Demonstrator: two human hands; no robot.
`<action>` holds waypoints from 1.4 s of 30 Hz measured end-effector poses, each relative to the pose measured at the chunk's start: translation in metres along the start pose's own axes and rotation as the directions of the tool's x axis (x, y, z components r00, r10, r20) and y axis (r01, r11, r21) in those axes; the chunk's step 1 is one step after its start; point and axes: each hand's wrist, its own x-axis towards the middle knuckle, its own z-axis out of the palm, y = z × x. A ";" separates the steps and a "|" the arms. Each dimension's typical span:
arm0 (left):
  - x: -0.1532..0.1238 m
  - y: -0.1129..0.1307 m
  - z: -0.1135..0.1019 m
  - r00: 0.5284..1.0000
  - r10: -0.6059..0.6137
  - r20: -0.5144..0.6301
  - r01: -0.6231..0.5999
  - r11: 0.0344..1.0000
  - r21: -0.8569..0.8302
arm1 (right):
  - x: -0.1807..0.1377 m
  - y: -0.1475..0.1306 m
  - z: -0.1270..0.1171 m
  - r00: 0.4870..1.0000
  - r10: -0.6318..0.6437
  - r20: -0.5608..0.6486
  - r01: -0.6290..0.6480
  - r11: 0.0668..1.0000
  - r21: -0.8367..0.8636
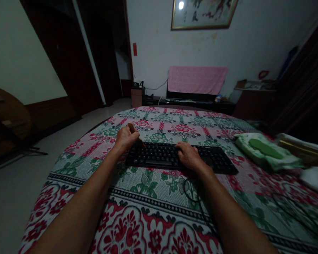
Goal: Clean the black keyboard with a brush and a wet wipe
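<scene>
A black computer keyboard [159, 163] lies flat on the patterned tablecloth in front of me. In my left hand [125, 137], closed at the keyboard's left end, is a slim brown brush-like tool [140, 141]. Its lower tip points down at the upper left keys; its exact kind is hard to make out in the dim light. Across the keyboard, right of its middle, lies my right hand [188, 154], with curled fingers holding it near the far edge. A thin black cable [185, 190] loops on the cloth beside my right forearm.
To the right on the table [148, 201] lie a green and white soft pack [265, 150], a crumpled white item [315, 178] and more black cable [294, 204]. Beyond the table, a pink cloth [197, 80] covers a screen on a low stand. A round wooden piece [7, 116] stands left.
</scene>
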 end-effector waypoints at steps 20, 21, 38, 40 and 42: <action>-0.001 -0.001 -0.004 0.994 0.108 -0.019 -0.109 0.989 -0.098 | -0.003 -0.002 -0.001 1.000 0.027 -0.002 -0.027 0.999 0.021; -0.001 -0.003 -0.004 0.992 0.126 -0.007 -0.126 0.988 -0.087 | -0.003 -0.002 0.000 1.000 0.024 -0.004 -0.024 1.000 0.020; -0.018 0.007 0.031 0.958 0.285 0.004 -0.230 0.781 -0.581 | -0.001 -0.002 -0.001 1.000 0.025 0.003 -0.025 1.000 0.005; -0.020 0.006 0.031 0.945 0.325 0.041 -0.234 0.758 -0.608 | -0.001 -0.002 -0.001 1.000 0.025 0.005 -0.025 1.000 0.012; -0.019 0.005 0.027 0.927 0.368 0.068 -0.257 0.758 -0.599 | -0.001 -0.002 0.000 1.000 0.024 0.007 -0.024 1.000 0.017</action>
